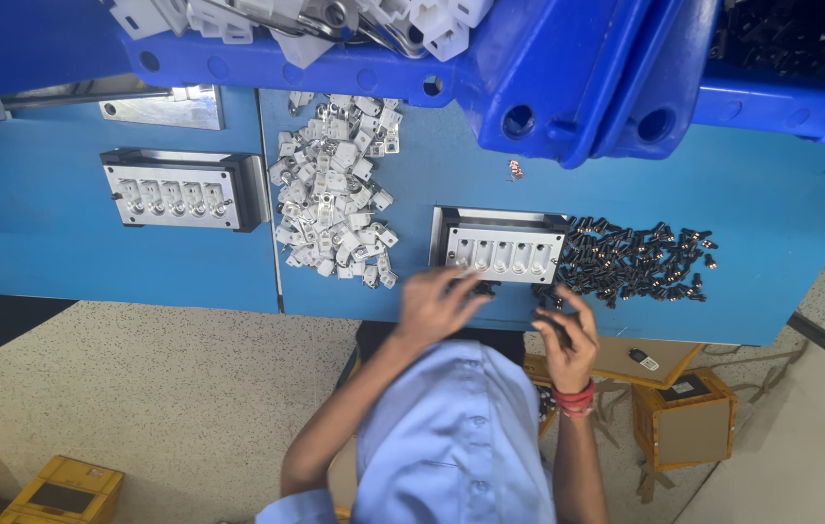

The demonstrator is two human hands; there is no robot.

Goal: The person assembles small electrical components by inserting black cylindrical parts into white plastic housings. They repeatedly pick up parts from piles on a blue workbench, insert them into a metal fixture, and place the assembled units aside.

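Observation:
My left hand (pixel 435 305) is blurred, fingers spread, at the front edge of the blue table just below a metal fixture block (pixel 502 248) with a row of sockets. A small black part (pixel 482 288) lies by its fingertips. My right hand (pixel 567 342), with a red band at the wrist, is curled around small black parts (pixel 550 321) near the table edge. It is nearest to a heap of black screw-like parts (pixel 637 260) spread out to the right of the fixture.
A pile of white plastic pieces (pixel 335 199) lies left of the fixture. A second fixture block (pixel 179 190) sits further left. Blue bins (pixel 548 78) line the far side. Yellow boxes (pixel 686 417) stand on the speckled floor.

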